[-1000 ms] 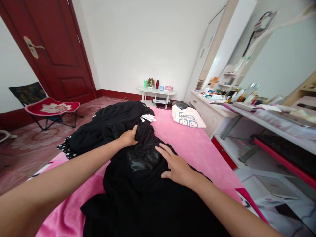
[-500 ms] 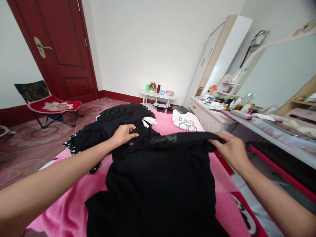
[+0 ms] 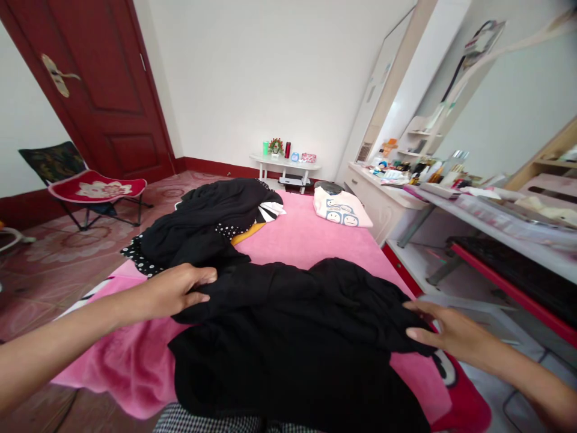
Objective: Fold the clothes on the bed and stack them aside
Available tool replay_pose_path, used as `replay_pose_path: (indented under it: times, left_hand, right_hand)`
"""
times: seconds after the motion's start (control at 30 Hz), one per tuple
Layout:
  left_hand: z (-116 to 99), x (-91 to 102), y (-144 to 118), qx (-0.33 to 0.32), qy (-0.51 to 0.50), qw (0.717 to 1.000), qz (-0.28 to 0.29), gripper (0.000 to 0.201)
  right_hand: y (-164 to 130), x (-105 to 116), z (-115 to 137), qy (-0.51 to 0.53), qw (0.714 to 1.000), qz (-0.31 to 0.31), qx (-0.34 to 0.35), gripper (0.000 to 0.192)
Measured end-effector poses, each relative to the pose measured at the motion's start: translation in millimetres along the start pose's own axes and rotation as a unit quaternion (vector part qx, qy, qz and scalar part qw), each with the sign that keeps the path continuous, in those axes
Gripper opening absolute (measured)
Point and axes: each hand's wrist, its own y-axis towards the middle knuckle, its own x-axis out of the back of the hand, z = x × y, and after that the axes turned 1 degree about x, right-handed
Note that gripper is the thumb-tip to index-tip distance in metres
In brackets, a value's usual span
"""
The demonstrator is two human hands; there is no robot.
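Observation:
A black garment [image 3: 293, 337] lies spread across the near end of a bed with a pink blanket [image 3: 311, 240]. My left hand [image 3: 175, 290] pinches the garment's left edge, fingers closed on the cloth. At the garment's right edge my right hand [image 3: 451, 335] rests with fingers extended, touching the fabric. Behind the garment lies a pile of dark clothes [image 3: 211, 219], with polka-dot and striped pieces showing.
A cream pillow with faces [image 3: 340, 207] lies at the bed's far end. A cluttered white dresser [image 3: 406, 192] and desk run along the right. On the left stand a red folding chair [image 3: 90, 189] and a dark red door [image 3: 99, 90]. A small white table [image 3: 285, 167] stands by the far wall.
Both hands drew the black garment toward me and lowered it flat on the bed's near end. The right hand let go of its grip and now lies flat at the edge.

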Motion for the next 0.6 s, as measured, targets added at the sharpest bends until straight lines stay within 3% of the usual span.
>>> replay_pose_path:
  times: [0.1,0.2,0.3,0.37,0.47,0.53,0.6]
  left_hand:
    - [-19.8,-2.8,-0.3,0.001,0.062,0.993,-0.102,0.034]
    - [-39.3,-6.6,1.8,-0.007,0.067,0.985,-0.157,0.047]
    - [-53.9,-16.6,-0.1,-0.040,0.043,0.991,-0.121,0.024]
    - [-63.6,-25.3,-5.9,-0.109,0.042,0.991,-0.064,0.011]
    - [-77.4,-35.8,-17.5,-0.205,0.048,0.977,0.016,0.009]
    - [-81.9,-38.1,-21.4,-0.201,0.029,0.979,0.032,0.014]
    - [-79.5,-36.8,-19.1,-0.142,-0.009,0.990,-0.010,0.019]
  right_hand:
    - [9.2,-9.8,19.8,-0.006,0.999,0.028,-0.027,0.061]
    - [15.4,-23.4,35.4,0.013,0.999,0.034,-0.015,0.043]
    - [16.0,-29.4,40.6,0.071,0.996,0.040,0.017,0.024]
    - [14.3,-27.1,38.9,0.114,0.993,-0.004,0.023,0.022]
    - [8.9,-21.6,31.2,0.156,0.983,-0.082,0.048,0.014]
    - [4.0,-21.1,24.6,0.168,0.980,-0.075,0.075,0.008]
    - [-0.6,-23.4,18.2,0.177,0.980,-0.044,0.083,0.015]
